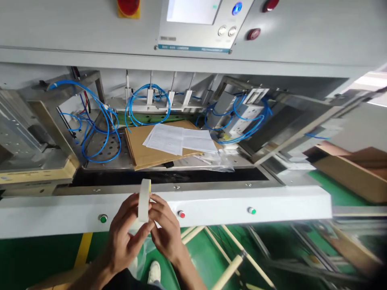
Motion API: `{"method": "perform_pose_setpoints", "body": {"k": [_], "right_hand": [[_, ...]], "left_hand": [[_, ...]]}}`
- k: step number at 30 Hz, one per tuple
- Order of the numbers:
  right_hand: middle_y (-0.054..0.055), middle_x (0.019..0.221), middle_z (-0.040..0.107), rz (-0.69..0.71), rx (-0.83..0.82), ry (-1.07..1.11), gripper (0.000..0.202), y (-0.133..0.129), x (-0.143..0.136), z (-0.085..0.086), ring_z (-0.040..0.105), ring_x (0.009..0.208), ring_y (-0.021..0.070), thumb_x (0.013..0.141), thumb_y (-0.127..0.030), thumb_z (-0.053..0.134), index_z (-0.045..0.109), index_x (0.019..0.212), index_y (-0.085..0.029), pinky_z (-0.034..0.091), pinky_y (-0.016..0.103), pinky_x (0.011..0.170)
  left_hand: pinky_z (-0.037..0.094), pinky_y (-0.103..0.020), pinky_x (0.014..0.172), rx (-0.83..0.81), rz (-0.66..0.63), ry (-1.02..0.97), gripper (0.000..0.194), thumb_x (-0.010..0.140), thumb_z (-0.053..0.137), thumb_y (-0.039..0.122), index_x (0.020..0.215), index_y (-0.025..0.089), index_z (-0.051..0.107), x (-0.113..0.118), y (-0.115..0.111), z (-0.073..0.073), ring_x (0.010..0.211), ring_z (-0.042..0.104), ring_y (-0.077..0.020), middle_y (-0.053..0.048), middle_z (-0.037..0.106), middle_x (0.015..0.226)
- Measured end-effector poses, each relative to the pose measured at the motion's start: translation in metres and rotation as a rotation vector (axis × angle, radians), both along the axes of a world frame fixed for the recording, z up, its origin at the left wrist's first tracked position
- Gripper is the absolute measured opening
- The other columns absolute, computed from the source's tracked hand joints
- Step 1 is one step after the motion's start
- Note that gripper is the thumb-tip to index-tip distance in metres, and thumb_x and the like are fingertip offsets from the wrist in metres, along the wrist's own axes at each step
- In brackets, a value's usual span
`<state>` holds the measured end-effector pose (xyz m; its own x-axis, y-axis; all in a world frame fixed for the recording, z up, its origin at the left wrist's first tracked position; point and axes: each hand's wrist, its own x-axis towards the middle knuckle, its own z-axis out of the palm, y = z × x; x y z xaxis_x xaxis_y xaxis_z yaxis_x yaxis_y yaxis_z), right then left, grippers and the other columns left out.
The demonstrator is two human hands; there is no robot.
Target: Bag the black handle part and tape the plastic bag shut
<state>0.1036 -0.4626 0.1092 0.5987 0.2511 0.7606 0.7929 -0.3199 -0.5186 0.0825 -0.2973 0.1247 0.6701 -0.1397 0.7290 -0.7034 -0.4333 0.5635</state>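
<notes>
Between my two hands, in front of the machine's white front rail, is a roll of whitish tape seen edge-on. My left hand closes round its left side, with the thumb stretched across below it. On the other side, my right hand has its fingertips pressed against the roll. A faint translucent patch shows just under the roll, and I cannot tell whether it is a loose end of tape.
Inside the machine, cardboard sheets bear white papers near coiled blue hoses. The front rail carries a red button and green buttons. A cardboard box stands at right; pale poles lie below.
</notes>
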Motion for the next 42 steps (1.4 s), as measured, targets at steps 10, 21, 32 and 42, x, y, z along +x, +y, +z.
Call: {"method": "perform_pose_setpoints", "body": {"k": [10,21,32,42], "right_hand": [[0.008,0.110,0.077,-0.044,0.371,0.356,0.033,-0.032,-0.047,0.019,0.070,0.101,0.0227,0.102,-0.042,0.063,0.068,0.134,-0.031,0.058,0.040,0.090],[0.003,0.090,0.077,-0.091,0.356,0.368,0.018,-0.042,-0.058,0.029,0.067,0.080,0.0168,0.090,-0.023,0.079,0.080,0.108,-0.026,0.052,0.031,0.078],[0.007,0.103,0.075,-0.053,0.405,0.434,0.041,-0.033,-0.065,0.020,0.069,0.087,0.0205,0.087,-0.046,0.083,0.074,0.121,-0.025,0.058,0.035,0.078],[0.008,0.090,0.079,-0.211,0.400,0.547,0.013,-0.023,-0.062,0.027,0.072,0.082,0.0195,0.092,-0.035,0.078,0.082,0.090,-0.023,0.062,0.035,0.077]], "left_hand": [[0.034,-0.042,0.130,0.341,-0.084,-0.302,0.024,0.094,0.060,-0.002,0.105,0.017,0.070,-0.015,-0.009,-0.004,0.124,0.068,-0.0197,-0.009,0.078,0.112],[0.050,-0.047,0.120,0.416,0.019,-0.440,0.043,0.088,0.072,0.001,0.128,0.017,0.068,-0.022,-0.001,-0.009,0.122,0.070,-0.0247,-0.009,0.077,0.117],[0.058,-0.022,0.074,0.295,0.105,-0.225,0.048,0.098,0.045,-0.001,0.138,0.019,0.061,0.004,0.003,0.008,0.078,0.074,-0.0138,-0.003,0.077,0.091],[0.051,-0.027,0.069,0.423,0.095,-0.364,0.066,0.090,0.066,-0.007,0.151,0.015,0.056,-0.003,0.001,0.002,0.070,0.068,-0.0155,-0.004,0.074,0.083]]}}
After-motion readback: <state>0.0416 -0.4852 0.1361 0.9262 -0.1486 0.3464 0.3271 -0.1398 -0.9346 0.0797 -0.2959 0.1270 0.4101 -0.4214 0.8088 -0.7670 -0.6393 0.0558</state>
